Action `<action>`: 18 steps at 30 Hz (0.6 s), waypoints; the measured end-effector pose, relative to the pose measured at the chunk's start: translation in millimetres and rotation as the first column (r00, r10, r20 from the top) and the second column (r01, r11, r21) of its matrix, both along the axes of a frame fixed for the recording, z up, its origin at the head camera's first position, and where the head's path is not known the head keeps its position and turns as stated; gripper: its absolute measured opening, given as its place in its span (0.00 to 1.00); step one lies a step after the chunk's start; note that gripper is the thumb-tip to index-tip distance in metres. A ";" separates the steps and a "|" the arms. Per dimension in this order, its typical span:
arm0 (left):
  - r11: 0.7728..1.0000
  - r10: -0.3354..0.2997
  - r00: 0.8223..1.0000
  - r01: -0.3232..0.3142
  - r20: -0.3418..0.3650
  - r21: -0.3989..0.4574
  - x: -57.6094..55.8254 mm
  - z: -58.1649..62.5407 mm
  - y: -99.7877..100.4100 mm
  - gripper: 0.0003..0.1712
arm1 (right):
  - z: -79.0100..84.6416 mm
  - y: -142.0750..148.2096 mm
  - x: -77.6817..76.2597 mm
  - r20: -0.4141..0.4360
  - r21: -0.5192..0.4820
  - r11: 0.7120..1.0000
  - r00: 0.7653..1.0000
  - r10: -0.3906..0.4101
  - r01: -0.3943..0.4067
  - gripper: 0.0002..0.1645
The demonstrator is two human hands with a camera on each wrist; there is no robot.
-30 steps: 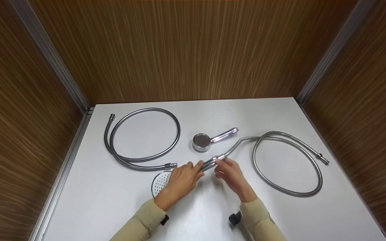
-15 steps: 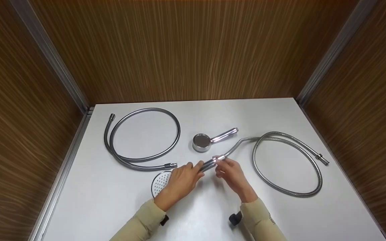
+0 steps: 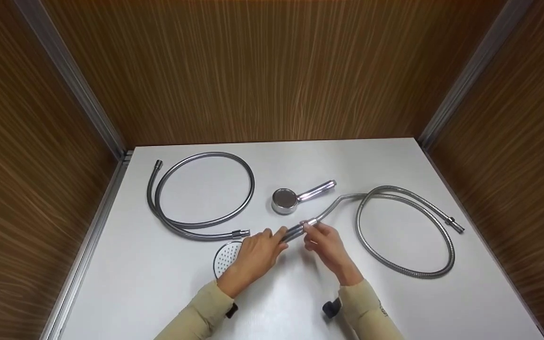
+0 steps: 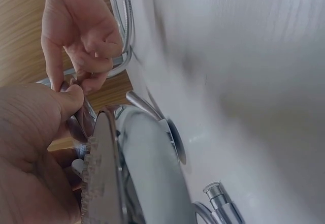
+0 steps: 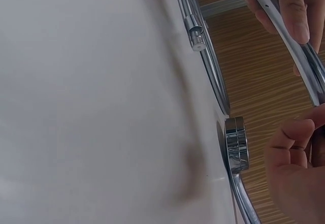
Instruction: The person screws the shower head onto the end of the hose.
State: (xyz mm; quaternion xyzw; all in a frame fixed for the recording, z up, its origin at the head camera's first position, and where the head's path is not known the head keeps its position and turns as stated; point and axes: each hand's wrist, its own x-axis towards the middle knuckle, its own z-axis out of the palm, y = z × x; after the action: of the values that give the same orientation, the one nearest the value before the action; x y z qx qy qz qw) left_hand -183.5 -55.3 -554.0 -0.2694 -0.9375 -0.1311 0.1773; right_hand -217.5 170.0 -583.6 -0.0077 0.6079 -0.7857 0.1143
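Observation:
My left hand [image 3: 255,252] grips the handle of a chrome hand shower [image 3: 226,259] with a white, dotted spray face; the palm and wrist cover part of the head. In the right wrist view the curved handle [image 5: 292,36] runs between both hands. At the handle's far end, my right hand [image 3: 329,245] pinches the end fitting of a silver shower hose [image 3: 423,274] with thumb and fingertips. The fitting sits in line with the handle, and fingers partly hide the joint. From there the hose runs right into a loop on the table.
A second, smaller hand shower [image 3: 284,200] lies just beyond the hands. To the left, a darker coiled shower hose [image 3: 253,184] has its end fitting close to the spray face. Wood-grain panels [image 3: 272,71] stand around the white table [image 3: 149,288] at the back and sides.
The right fingertips shift slightly around the hose fitting. My left hand and the hand shower stay in place.

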 end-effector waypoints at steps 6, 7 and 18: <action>1.000 0.000 1.000 0.000 0.012 -0.002 -0.8 0.6 0.4 0.22 | 1.3 0.0 -1.1 0.011 -0.040 0.999 1.000 0.022 -0.021 0.12; 1.000 0.001 1.000 -0.001 0.012 -0.004 -0.9 0.4 0.6 0.21 | 1.4 0.1 -1.3 0.015 -0.052 0.998 1.000 0.022 -0.021 0.14; 1.000 0.006 1.000 -0.006 -0.003 -0.010 -0.1 0.9 1.1 0.20 | 4.5 1.8 1.1 -0.006 -0.121 0.992 0.999 0.040 -0.041 0.15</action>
State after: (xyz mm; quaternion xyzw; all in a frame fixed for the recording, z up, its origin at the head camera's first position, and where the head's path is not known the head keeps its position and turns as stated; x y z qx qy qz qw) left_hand -183.6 -54.2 -553.1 -0.2676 -0.9386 -0.1257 0.1777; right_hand -216.3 171.7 -579.1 -0.0284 0.5592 -0.8185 0.1285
